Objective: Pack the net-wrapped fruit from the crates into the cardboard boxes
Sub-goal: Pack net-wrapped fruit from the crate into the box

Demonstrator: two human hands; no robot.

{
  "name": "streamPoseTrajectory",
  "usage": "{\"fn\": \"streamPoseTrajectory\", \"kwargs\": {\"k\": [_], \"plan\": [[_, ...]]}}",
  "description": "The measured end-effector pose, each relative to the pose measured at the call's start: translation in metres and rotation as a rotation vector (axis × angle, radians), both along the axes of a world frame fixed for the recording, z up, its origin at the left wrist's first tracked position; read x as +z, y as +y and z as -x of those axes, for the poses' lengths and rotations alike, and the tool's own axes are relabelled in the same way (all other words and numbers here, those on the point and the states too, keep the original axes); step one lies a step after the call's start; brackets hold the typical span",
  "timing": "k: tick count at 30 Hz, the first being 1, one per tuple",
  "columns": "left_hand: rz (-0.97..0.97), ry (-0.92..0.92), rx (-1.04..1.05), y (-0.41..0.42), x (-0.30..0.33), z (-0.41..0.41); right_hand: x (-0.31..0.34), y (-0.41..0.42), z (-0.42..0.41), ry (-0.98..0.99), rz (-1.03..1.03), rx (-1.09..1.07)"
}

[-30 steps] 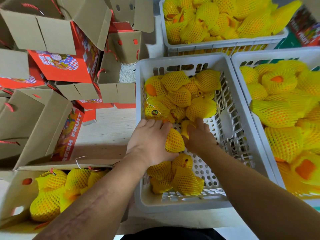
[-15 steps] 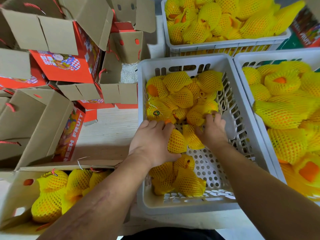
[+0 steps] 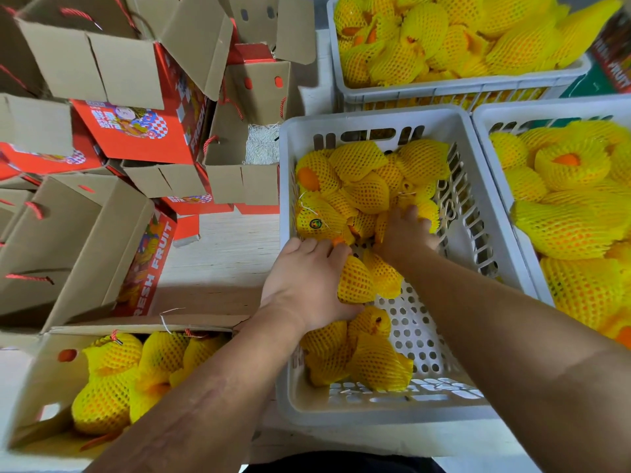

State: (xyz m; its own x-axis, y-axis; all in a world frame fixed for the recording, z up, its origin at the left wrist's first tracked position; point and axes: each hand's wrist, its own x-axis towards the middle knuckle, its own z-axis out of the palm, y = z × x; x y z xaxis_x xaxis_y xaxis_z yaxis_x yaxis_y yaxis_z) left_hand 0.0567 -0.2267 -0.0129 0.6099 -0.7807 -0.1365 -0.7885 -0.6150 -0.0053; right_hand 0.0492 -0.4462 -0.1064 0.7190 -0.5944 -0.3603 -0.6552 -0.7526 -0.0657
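Cardboard, the open box (image 3: 44,387) at the near-left corner already holds several netted fruit. In the middle crate (image 3: 457,409), the left hand (image 3: 304,285) curls round one net-wrapped fruit (image 3: 355,279) near its left wall. The right hand (image 3: 404,233) digs into the far heap (image 3: 368,186), fingertips buried, so I cannot tell its grip. Best lift each by the body, not the loose netting.
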Motion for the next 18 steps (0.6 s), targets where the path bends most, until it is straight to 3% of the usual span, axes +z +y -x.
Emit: {"fn": "streamPoseTrajectory", "kwargs": {"k": [6,11,15,18], "plan": [[0.042,0.015,0.001,0.0,0.002,0.001,-0.021,0.008,0.01,-0.277,-0.141,-0.149],[0.154,0.024,0.026,0.0,0.002,0.0,0.0,0.015,0.036,-0.655,-0.19,-0.088],[0.321,0.064,0.029,0.002,0.006,0.003,0.042,0.036,0.053,-0.795,-0.215,0.005],[0.566,0.24,0.053,0.014,0.014,0.008,0.076,0.051,0.069,-0.882,-0.181,-0.052]]}}
